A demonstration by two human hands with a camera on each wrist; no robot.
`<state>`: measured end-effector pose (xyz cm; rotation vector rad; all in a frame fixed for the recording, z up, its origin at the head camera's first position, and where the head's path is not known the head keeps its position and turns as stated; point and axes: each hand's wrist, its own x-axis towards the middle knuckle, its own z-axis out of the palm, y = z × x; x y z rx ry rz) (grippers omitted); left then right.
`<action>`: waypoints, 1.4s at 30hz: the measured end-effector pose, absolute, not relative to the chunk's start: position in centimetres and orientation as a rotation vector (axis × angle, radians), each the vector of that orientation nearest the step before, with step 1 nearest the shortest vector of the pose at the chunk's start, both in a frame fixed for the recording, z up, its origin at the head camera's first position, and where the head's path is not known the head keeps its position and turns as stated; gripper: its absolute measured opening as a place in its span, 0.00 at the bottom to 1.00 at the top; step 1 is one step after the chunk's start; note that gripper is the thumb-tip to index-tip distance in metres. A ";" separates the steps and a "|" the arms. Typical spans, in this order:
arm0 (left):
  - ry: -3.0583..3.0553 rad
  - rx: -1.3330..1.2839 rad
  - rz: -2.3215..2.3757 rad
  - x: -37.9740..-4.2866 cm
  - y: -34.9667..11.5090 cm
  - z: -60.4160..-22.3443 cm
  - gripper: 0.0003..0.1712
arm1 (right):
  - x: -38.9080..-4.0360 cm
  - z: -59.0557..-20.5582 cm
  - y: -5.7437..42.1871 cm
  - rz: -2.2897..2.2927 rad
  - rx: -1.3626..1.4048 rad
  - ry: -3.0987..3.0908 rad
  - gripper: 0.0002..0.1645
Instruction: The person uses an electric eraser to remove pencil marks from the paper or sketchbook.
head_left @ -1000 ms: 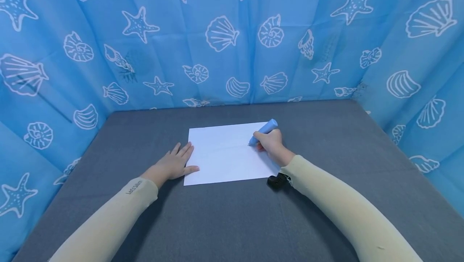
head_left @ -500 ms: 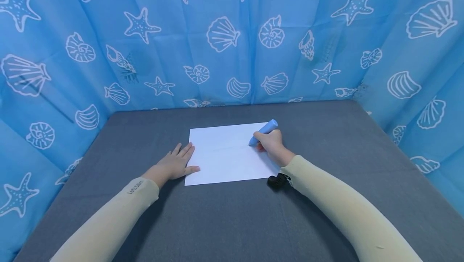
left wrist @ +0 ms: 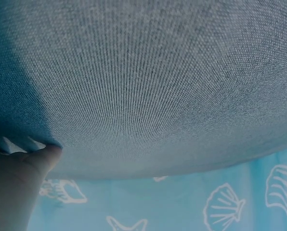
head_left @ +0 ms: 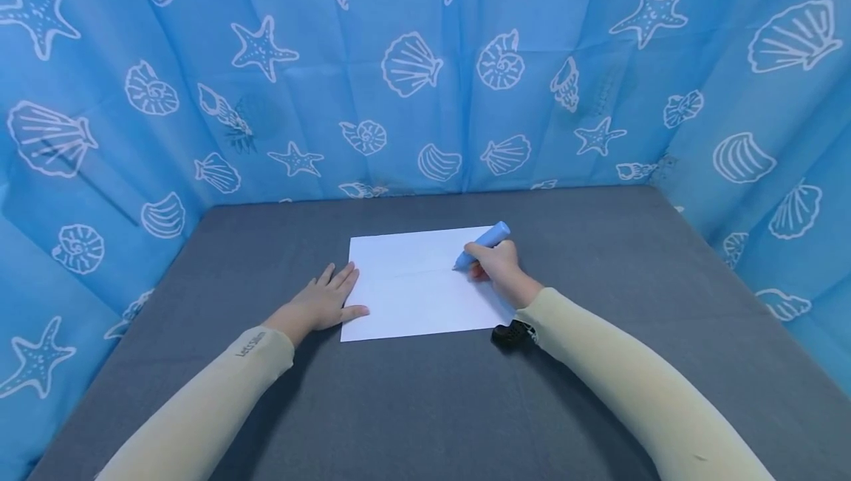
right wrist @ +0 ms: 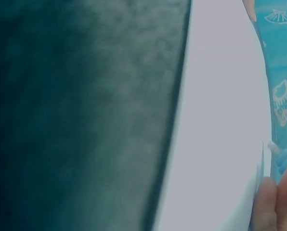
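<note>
A sheet of white paper (head_left: 405, 304) lies flat in the middle of the grey-covered table. My right hand (head_left: 501, 267) grips a thick light-blue marker (head_left: 492, 235) over the sheet's right half, its tip right at the paper and pointing down to the left. Across the sheet's middle runs a very faint line. My left hand (head_left: 322, 300) rests with fingers spread on the left edge, thumb over the paper. In the right wrist view, fingers (right wrist: 265, 204) and part of the marker (right wrist: 284, 159) show at the lower right. Only a bit of the left hand (left wrist: 25, 168) appears in its wrist view.
Grey cloth (head_left: 412, 407) covers the table. A blue curtain (head_left: 425, 119) with white shells and starfish hangs behind it and along both sides. A small black object (head_left: 510, 335) sits under the right wrist, by the paper's near right corner.
The marker's tip has shifted slightly to the left over the paper. The left hand keeps its place on the sheet, and the whole head view has drifted a little.
</note>
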<state>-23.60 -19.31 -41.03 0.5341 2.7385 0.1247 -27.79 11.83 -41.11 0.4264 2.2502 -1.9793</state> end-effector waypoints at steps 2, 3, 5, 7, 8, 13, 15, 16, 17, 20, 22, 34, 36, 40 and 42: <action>2.741 0.539 0.133 -23.6 -19.3 -41.0 0.50 | -27.7 -40.9 12.1 -2.016 0.431 2.193 0.14; 2.743 0.540 0.133 -23.6 -19.3 -41.0 0.50 | -27.7 -40.8 12.2 -2.036 0.430 2.166 0.14; 2.745 0.544 0.127 -23.6 -19.4 -40.9 0.50 | -27.7 -40.6 12.4 -2.086 0.430 2.107 0.15; 2.745 0.545 0.133 -23.6 -19.4 -40.9 0.50 | -27.7 -40.3 12.6 -2.127 0.417 2.059 0.16; 2.743 0.541 0.129 -23.6 -19.5 -41.0 0.50 | -27.7 -40.3 12.7 -2.146 0.409 2.040 0.16; 2.733 0.524 0.123 -23.6 -19.5 -41.1 0.51 | -27.8 -40.3 12.9 -2.218 0.400 1.948 0.15; 2.734 0.521 0.114 -23.6 -19.4 -41.1 0.50 | -27.9 -40.3 12.9 -2.237 0.413 1.899 0.16; 2.736 0.522 0.120 -23.6 -19.4 -41.2 0.50 | -28.0 -40.4 13.0 -2.239 0.425 1.880 0.16; 2.738 0.523 0.121 -23.6 -19.4 -41.2 0.50 | -28.0 -40.4 13.0 -2.237 0.436 1.867 0.16; 2.744 0.518 0.119 -23.5 -19.4 -41.1 0.50 | -28.1 -40.4 12.9 -2.233 0.455 1.844 0.17; 2.744 0.516 0.124 -23.5 -19.4 -41.0 0.50 | -28.1 -40.4 13.0 -2.213 0.445 1.865 0.17; 2.725 0.515 0.126 -23.6 -19.3 -40.8 0.50 | -27.8 -40.9 12.9 -2.031 0.349 2.043 0.19; 2.725 0.517 0.130 -23.6 -19.3 -40.9 0.50 | -27.8 -40.9 12.7 -2.031 0.368 2.056 0.18; 2.729 0.513 0.118 -23.8 -19.3 -41.1 0.50 | -27.8 -41.0 12.3 -2.020 0.406 2.089 0.17; 2.729 0.510 0.110 -23.8 -19.2 -41.1 0.51 | -27.8 -41.1 12.2 -2.011 0.420 2.105 0.16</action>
